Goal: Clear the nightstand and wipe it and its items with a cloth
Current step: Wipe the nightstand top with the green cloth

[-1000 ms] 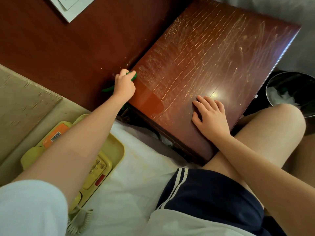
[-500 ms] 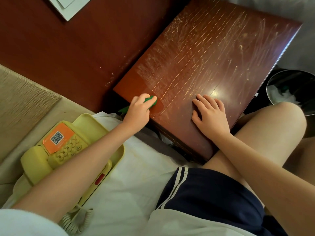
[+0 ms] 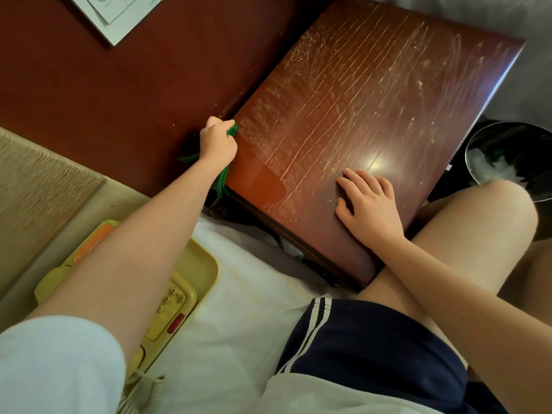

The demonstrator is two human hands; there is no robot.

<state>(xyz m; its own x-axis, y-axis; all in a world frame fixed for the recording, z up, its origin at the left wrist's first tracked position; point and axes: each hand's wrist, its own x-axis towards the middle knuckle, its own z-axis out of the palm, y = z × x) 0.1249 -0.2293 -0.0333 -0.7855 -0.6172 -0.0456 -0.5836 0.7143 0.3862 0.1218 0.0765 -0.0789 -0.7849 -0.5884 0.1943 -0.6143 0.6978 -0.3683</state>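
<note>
The dark red wooden nightstand (image 3: 388,94) fills the upper right; its top is bare, scratched and streaked, with a darker wet patch near its left edge. My left hand (image 3: 217,142) grips a green cloth (image 3: 232,130) against the nightstand's left edge, beside the wall panel; more cloth hangs below the wrist. My right hand (image 3: 369,204) rests flat on the near part of the top, fingers spread. A yellow telephone (image 3: 179,294) with an orange label lies on the white bed sheet at lower left, partly hidden by my left forearm.
A red-brown wall panel (image 3: 134,85) runs behind the nightstand with a white notice (image 3: 110,13) on it. A black waste bin (image 3: 513,156) with a clear liner stands at right, next to my bare knee. A beige padded headboard (image 3: 38,186) sits at left.
My left hand with the cloth slid down the nightstand's left edge towards me, then back up along it to the wall side. The right hand has stayed in place.
</note>
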